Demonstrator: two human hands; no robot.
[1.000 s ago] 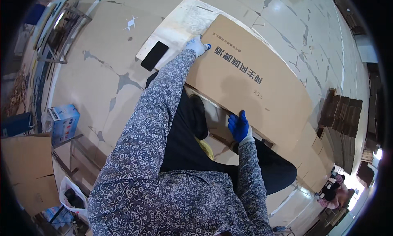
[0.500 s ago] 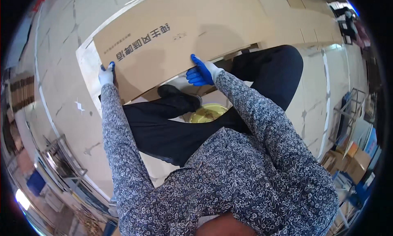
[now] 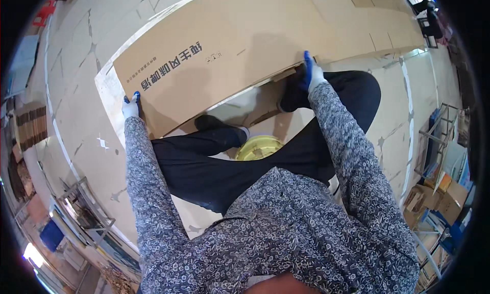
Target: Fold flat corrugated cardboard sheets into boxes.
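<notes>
1. Brown cardboard sheet (image 3: 204, 85) lies over the pale tabletop (image 3: 108, 84), its long side running left to right.
2. Left hand (image 3: 131, 107): its grip holds the sheet's left end, thumb on top, probably to steady that corner.
3. Right hand (image 3: 313, 74): set well apart at the near edge, presumably for balance; its fingers are partly hidden, so I cannot tell whether this grip is closed.
4. Cracked, pale floor (image 3: 75, 108) spreads around; a yellow basin (image 3: 259, 147) sits on the near side, with stacked cardboard (image 3: 31, 123) at left.
</notes>
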